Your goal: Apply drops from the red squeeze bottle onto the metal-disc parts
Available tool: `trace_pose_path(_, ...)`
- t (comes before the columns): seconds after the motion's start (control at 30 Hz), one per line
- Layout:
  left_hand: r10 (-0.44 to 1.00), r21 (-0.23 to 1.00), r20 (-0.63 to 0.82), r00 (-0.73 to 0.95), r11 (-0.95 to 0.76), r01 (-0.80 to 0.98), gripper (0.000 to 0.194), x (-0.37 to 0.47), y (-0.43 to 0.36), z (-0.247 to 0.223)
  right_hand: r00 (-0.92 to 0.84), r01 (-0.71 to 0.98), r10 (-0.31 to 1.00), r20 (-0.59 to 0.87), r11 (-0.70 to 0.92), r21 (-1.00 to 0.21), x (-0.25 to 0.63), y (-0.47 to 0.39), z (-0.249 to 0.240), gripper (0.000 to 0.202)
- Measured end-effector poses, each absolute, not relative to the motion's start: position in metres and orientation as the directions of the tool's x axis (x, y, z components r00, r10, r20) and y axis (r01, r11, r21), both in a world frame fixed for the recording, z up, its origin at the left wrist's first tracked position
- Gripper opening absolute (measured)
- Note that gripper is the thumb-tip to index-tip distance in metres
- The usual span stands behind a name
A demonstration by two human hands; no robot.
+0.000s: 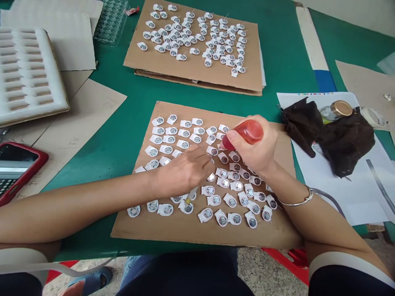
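Observation:
My right hand (259,150) is wrapped round a red squeeze bottle (247,133), its nozzle end tipped down to the left over the small parts. My left hand (188,170) is closed, its fingertips close to the bottle's lower end. A pale, thin piece with a yellow tip (187,201) shows below the left palm; whether the fingers grip it is hidden. Under both hands lies a cardboard sheet (185,230) bearing rows of small white parts with round silver centres, such as this white part (207,213). Several have thin wires, and my hands cover some of them.
Farther back, a second cardboard sheet (191,74) carries many similar parts. At left are a white foam tray (58,78), a red-cased phone (40,158) and a clear plastic tray (111,22). Dark cloth (345,139) and a gold-lidded jar (341,108) lie right on white paper (354,201).

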State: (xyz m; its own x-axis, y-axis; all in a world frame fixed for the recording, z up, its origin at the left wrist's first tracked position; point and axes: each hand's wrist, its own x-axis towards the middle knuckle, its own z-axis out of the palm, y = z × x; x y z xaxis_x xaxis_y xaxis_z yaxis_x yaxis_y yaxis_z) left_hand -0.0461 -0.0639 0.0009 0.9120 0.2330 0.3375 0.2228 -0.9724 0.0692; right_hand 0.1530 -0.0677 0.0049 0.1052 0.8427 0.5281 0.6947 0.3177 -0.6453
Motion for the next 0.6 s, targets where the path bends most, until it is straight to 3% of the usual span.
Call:
trace_pose_path(0.33, 0.249, 0.147, 0.329, 0.911, -0.966, 0.211, 0.019, -0.048, -0.06, 0.005, 0.048, 0.7, 0.846, 0.532, 0.351, -0.622, 0.154, -0.069, 0.006, 0.028)
trace_pose_path(0.6, 0.368, 0.432, 0.28, 0.887, -0.873, 0.226, 0.02, -0.05, -0.05, 0.006, -0.038, 0.667, 0.861, 0.507, 0.399, -0.629, 0.156, -0.068, 0.009, 0.028)
